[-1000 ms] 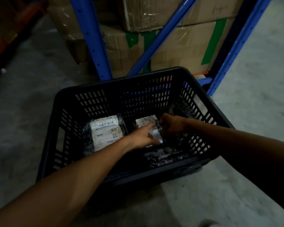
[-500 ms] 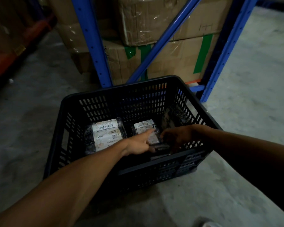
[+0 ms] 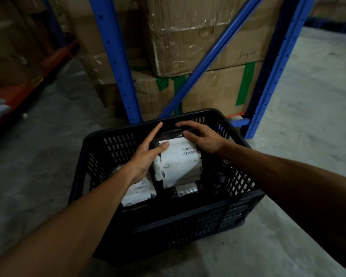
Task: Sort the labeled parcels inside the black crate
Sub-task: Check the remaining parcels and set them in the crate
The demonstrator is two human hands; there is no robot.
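The black crate (image 3: pixel 188 222) sits on the concrete floor (image 3: pixel 48 156), hard against the blue rack (image 3: pixel 116 62) with its stacked cardboard boxes (image 3: pixel 198 37). Both hands hold one labeled parcel (image 3: pixel 180 162) up at rim height, label facing up. The left hand (image 3: pixel 146 154) clasps its left edge, thumb on the label; the right hand (image 3: pixel 204 138) curls its fingers (image 3: pixel 188 134) over the dark far end. Below lie a second parcel (image 3: pixel 138 192) at the left and a small one (image 3: pixel 186 189) mid-crate. Open floor spreads to either side of the crate.
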